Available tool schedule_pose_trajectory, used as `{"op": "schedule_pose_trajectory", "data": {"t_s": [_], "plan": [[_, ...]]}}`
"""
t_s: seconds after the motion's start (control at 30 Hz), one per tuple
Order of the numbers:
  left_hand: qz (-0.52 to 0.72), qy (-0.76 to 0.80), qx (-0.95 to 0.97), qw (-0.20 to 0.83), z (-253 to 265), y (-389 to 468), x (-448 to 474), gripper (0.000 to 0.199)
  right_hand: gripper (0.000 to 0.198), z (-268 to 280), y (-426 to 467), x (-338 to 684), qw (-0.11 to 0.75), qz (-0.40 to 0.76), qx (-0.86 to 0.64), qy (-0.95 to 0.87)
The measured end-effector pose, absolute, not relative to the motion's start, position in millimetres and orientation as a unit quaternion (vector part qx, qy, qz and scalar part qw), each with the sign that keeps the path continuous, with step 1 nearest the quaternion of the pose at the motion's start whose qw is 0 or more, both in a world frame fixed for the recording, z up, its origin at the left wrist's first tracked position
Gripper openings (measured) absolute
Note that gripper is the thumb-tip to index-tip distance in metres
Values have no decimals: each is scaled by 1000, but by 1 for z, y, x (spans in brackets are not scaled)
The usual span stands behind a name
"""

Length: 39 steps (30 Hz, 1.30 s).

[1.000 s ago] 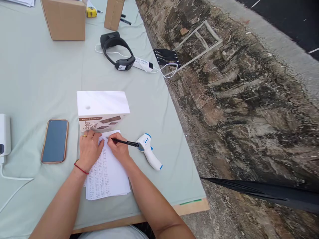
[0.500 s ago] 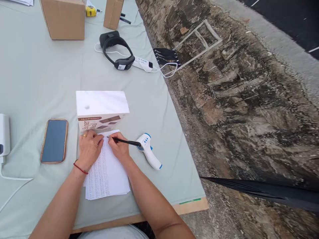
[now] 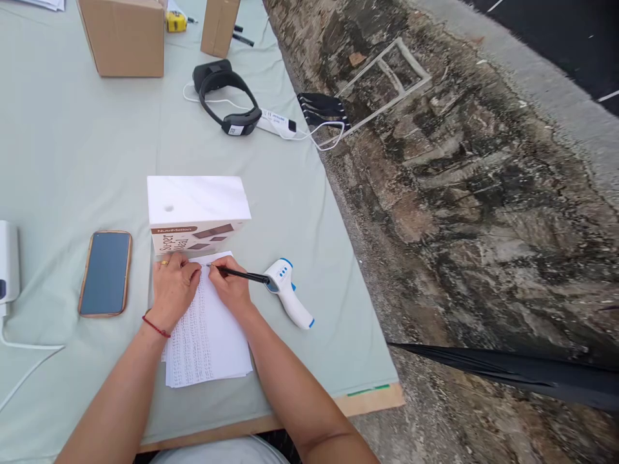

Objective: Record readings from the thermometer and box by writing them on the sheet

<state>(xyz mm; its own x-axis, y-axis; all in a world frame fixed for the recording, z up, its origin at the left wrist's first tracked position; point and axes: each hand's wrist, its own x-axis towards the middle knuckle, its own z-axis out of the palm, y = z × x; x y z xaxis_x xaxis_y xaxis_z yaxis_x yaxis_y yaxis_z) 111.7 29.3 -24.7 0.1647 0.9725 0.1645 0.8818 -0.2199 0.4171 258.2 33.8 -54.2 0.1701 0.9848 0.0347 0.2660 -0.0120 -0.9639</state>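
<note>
A stack of white paper [image 3: 227, 345] lies on the cloth, with columns of small handwriting down its left part. My right hand [image 3: 231, 287] grips a black pen [image 3: 247, 276], its tip on the sheet near the top. On the top left of the stack, my left hand [image 3: 175, 283] has its fingers bent and pressed together at the paper, the thumb close to the pen tip. Just beyond both hands stands a white and brown box [image 3: 198, 201] marked "NutriMotion". A white and blue infrared thermometer [image 3: 290, 293] lies right of my right hand, close to the pen's back end.
A phone [image 3: 105, 274] lies left of my hands, and a white power bank [image 3: 8, 264] with a cable is farther left. Farther back are a black headset [image 3: 232, 96], cardboard boxes [image 3: 126, 38] and a yellow tape measure [image 3: 176, 21]. The table edge [image 3: 372, 396] runs along the right.
The pen's back end has shifted slightly left as my right hand moves a little. My left hand, the paper and the box have stayed in place.
</note>
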Motion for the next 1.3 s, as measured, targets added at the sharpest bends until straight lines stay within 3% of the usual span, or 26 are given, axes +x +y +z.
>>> {"op": "schedule_pose_trajectory", "data": {"t_s": [1.0,1.3], "plan": [[201,612,756,115,-29,29,111,22,9,-55,33,258,490,355,-612,-510],[181,621,750,140,-21,33,109,16,15,-51,32,264,546,283,-590,-524]]}}
